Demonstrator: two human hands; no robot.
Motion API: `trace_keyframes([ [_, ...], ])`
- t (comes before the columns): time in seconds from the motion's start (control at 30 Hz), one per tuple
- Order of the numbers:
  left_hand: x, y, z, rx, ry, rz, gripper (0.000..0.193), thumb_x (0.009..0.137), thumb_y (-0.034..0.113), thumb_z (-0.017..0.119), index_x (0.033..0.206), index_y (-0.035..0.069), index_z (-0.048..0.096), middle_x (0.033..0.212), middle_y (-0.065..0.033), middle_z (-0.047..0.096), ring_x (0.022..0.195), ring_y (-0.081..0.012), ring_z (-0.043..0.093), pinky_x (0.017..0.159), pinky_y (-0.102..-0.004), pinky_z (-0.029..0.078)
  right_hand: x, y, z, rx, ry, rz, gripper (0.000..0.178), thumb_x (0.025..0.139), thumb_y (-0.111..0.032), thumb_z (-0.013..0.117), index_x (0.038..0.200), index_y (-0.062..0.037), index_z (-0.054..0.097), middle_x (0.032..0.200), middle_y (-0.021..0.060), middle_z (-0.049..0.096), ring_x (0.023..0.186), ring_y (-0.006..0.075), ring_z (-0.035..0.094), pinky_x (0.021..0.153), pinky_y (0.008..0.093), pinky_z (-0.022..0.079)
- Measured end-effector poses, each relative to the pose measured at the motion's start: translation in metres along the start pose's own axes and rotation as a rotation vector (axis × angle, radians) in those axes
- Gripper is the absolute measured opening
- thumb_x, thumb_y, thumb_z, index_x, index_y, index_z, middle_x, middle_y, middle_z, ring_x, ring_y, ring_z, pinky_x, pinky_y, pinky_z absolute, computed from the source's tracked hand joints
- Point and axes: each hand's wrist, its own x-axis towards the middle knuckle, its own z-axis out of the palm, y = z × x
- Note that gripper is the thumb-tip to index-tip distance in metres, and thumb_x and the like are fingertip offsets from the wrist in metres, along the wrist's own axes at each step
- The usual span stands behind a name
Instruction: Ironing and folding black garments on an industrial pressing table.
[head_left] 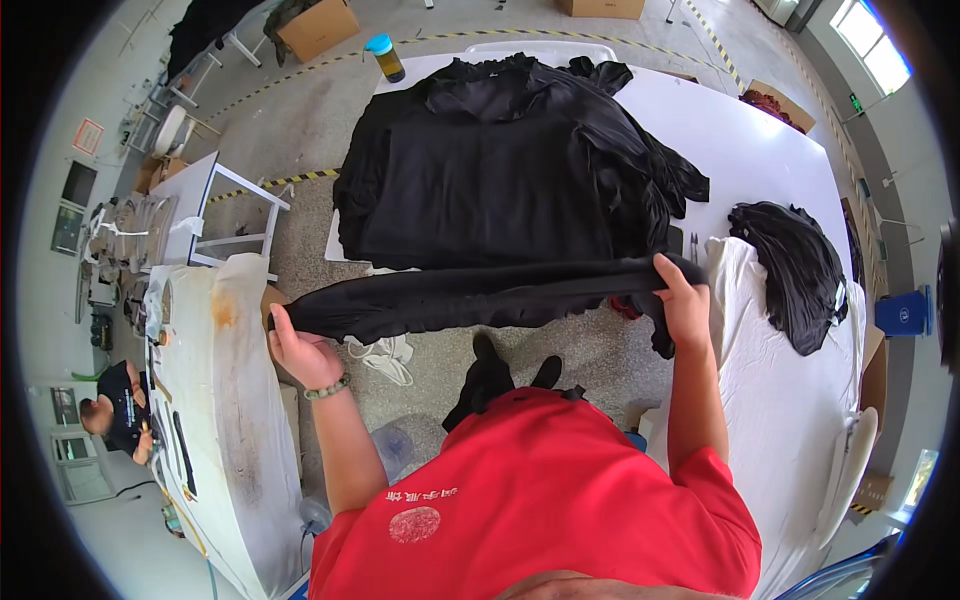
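A long black garment (480,298) is stretched sideways in front of me, held up off the floor. My left hand (300,350) grips its left end, thumb up, with a beaded bracelet on the wrist. At the other end my right hand (684,305) pinches the cloth, and a loose piece hangs below it. Just beyond, a pile of black garments (480,180) lies spread over the white table (740,130). The exact kind of the held garment is hard to tell in its folds.
On the right, another black garment (790,270) lies on a white-covered table (740,440). A blue-lidded bottle (386,60) stands at the far table's corner. A stained white-covered table (235,380) runs along my left, with a person (125,405) beyond it. White cloth (385,358) lies on the floor.
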Motion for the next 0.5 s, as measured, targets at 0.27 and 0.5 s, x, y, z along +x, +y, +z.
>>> trace_keyframes([
  [0.27,0.118,-0.033,0.120,0.017,-0.006,0.208,0.033,0.098,0.025,0.073,0.073,0.009,0.059,0.068,0.0014,0.058,0.063,-0.0083,0.056,0.057,-0.0246,0.046,0.093,-0.027,0.043,0.064,0.232,-0.243,0.013,0.096,-0.011,0.071,0.101,0.0004,0.072,0.087,0.0029,0.070,0.075,0.0130,0.067,0.071,0.0304,0.055],
  [0.5,0.309,-0.150,0.317,0.446,-0.402,0.112,0.046,0.104,0.044,0.061,0.089,0.000,0.066,0.080,-0.0097,0.069,0.069,-0.0164,0.065,0.066,-0.0320,0.053,0.330,-0.081,0.125,-0.181,0.258,-0.119,0.032,0.095,-0.029,0.074,0.108,0.0002,0.070,0.091,0.0114,0.072,0.076,0.0215,0.070,0.069,0.0314,0.056],
])
